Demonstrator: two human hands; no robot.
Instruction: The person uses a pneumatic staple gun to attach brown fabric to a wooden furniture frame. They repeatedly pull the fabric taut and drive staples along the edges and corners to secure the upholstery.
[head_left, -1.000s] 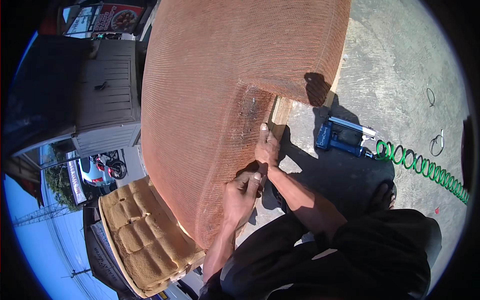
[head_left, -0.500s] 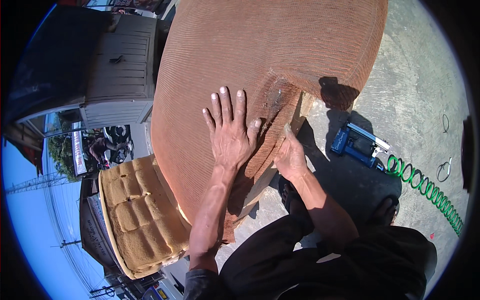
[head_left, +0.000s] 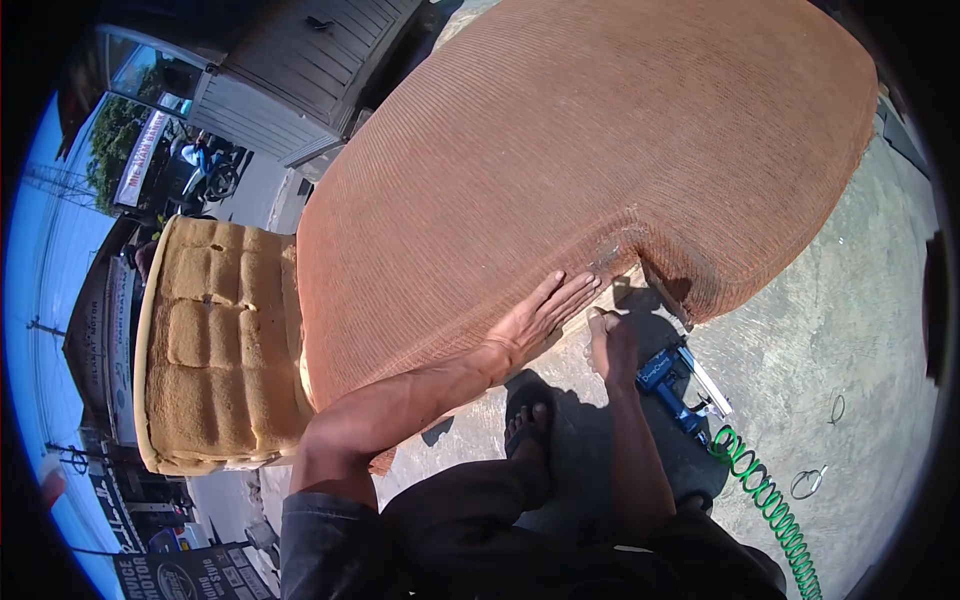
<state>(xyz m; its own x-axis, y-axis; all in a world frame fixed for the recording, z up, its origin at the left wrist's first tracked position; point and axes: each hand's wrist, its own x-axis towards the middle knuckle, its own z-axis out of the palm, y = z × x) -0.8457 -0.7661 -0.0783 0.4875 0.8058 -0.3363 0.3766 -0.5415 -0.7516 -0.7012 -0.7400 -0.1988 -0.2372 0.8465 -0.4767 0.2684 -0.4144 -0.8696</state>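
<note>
A large cushioned furniture piece covered in ribbed brown fabric (head_left: 560, 140) fills the upper middle. My left hand (head_left: 535, 318) lies flat on the fabric along its near edge, fingers stretched toward the inner corner. Just past that edge, close to the pale wooden frame (head_left: 625, 285), my right hand (head_left: 608, 345) is closed with its knuckles up; what its fingers hold, if anything, is hidden. A blue air stapler (head_left: 680, 390) lies on the ground right of my right hand, joined to a green coiled hose (head_left: 765, 490).
Tan tufted foam padding (head_left: 215, 340) on another piece stands at the left, against the brown fabric. Thin loops of wire or strap (head_left: 808, 482) lie on the concrete floor (head_left: 840, 350) at the right. A motorcycle (head_left: 215, 175) and a grey panelled structure (head_left: 290, 80) are farther off.
My left hand has slid right, to the fabric's edge. My right hand has gone from loosely curved against the edge to closed. The view has shifted, showing more of the fabric.
</note>
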